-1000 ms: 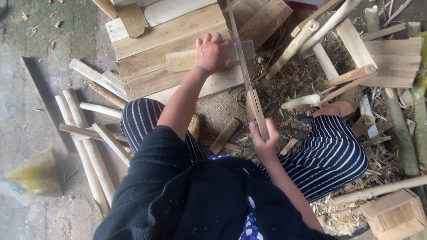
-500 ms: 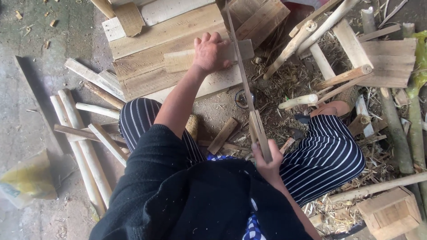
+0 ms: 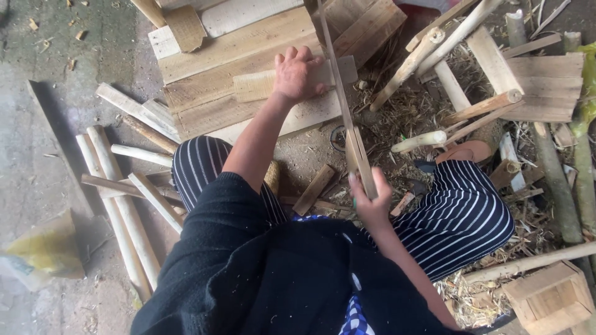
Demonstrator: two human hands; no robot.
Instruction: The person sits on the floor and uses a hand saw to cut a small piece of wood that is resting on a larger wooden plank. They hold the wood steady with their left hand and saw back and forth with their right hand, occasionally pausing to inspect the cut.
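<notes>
My left hand [image 3: 298, 75] presses flat on a small wooden piece [image 3: 261, 85] that lies across stacked planks [image 3: 230, 53]. My right hand [image 3: 371, 203] grips the wooden handle of a long narrow saw [image 3: 338, 93], whose blade runs away from me and crosses the small piece just right of my left hand. I sit low, with my striped trouser legs [image 3: 459, 211] on either side of the work.
Peeled round sticks [image 3: 118, 205] lie on the concrete at the left by a yellow bag [image 3: 43, 251]. A wooden frame of poles and slats [image 3: 496, 80] stands at the right amid shavings. A small wooden box [image 3: 549, 298] sits at the lower right.
My right hand has drawn the saw handle back toward my body, then held about there. My left hand stays on the small piece.
</notes>
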